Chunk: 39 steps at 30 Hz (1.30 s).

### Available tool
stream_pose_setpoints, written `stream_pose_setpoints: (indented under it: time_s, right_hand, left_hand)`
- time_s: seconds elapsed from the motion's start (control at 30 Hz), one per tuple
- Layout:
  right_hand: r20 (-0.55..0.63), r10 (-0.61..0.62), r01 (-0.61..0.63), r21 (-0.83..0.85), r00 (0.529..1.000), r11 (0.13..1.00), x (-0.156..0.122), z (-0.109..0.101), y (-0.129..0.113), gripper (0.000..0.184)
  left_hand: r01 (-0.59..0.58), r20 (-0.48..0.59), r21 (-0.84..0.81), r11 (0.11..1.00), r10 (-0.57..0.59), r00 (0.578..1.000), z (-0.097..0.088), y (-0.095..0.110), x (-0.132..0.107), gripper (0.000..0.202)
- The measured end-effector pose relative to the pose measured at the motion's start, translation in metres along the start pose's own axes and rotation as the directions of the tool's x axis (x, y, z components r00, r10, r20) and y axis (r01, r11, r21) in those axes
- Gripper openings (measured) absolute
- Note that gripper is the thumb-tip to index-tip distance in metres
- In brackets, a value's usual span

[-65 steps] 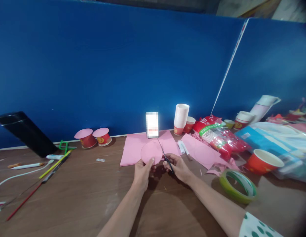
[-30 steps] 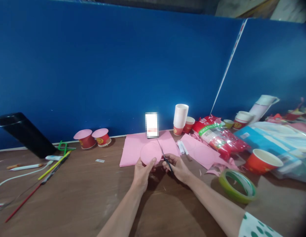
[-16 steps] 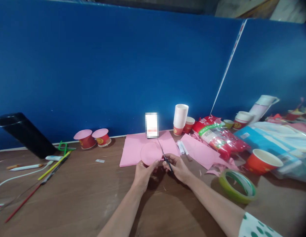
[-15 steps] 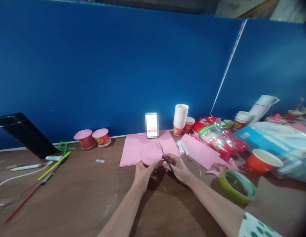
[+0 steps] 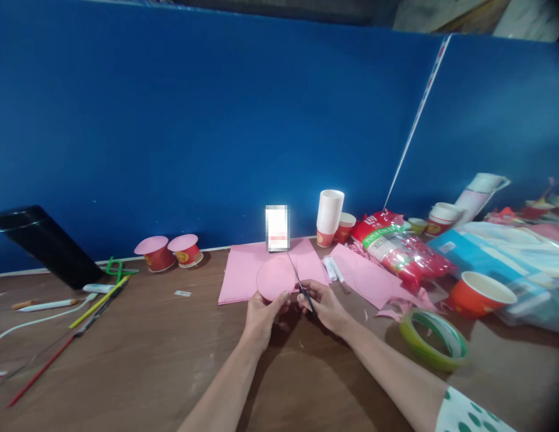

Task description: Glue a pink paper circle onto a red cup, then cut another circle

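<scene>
My left hand [image 5: 266, 312] is closed on the lower edge of a round pink paper disc [image 5: 275, 278], its thumb on top. Close beside it on the right, my right hand [image 5: 322, 305] grips a pair of scissors [image 5: 307, 298] with dark handles. The blades point up and away, lying along the disc's right edge. Behind the disc lies a stack of pink paper [image 5: 243, 270] on the brown table. A pink sheet [image 5: 373, 277] with faint circle outlines is to the right of my hands.
A lit phone [image 5: 277, 228] stands against the blue partition. Stacked paper cups [image 5: 331, 216], a red plastic pack [image 5: 396, 246], an orange cup [image 5: 481, 294] and a tape roll [image 5: 435, 341] sit rightward. Two pink-topped cups [image 5: 184, 251], pens and a black bottle [image 5: 49, 246] are leftward.
</scene>
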State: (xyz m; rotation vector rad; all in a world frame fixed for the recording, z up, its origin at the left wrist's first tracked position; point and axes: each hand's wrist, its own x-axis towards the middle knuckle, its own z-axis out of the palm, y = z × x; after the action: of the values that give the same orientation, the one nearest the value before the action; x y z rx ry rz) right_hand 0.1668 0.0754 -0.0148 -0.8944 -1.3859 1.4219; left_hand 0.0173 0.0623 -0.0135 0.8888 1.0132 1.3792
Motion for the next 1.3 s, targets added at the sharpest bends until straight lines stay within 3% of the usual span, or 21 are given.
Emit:
stream_pose_setpoints:
  time_s: [0.27,0.57,1.03,1.3]
  right_hand:
    - [0.004,0.005,-0.005,0.008,1.000,1.000,-0.0003,0.0007,-0.0016,0.036]
    - [-0.008,0.004,-0.004,0.006,1.000,1.000,0.0003,0.0007,-0.0005,0.037]
    - [0.001,-0.002,0.002,-0.022,1.000,1.000,0.0002,0.0009,-0.0020,0.033]
    - [0.002,-0.011,0.011,-0.008,1.000,1.000,0.0000,0.0002,-0.0004,0.033]
  left_hand:
    - [0.060,-0.044,-0.039,0.997,-0.062,0.997,0.0006,-0.0015,0.0009,0.041]
    - [0.005,-0.009,-0.013,1.000,-0.005,1.000,0.0003,0.0012,-0.0010,0.038]
    - [0.071,0.023,-0.062,0.996,-0.070,0.997,-0.0018,-0.0028,0.0016,0.035]
    - [0.040,0.043,-0.015,0.999,-0.039,0.998,-0.0031,-0.0049,0.0017,0.032]
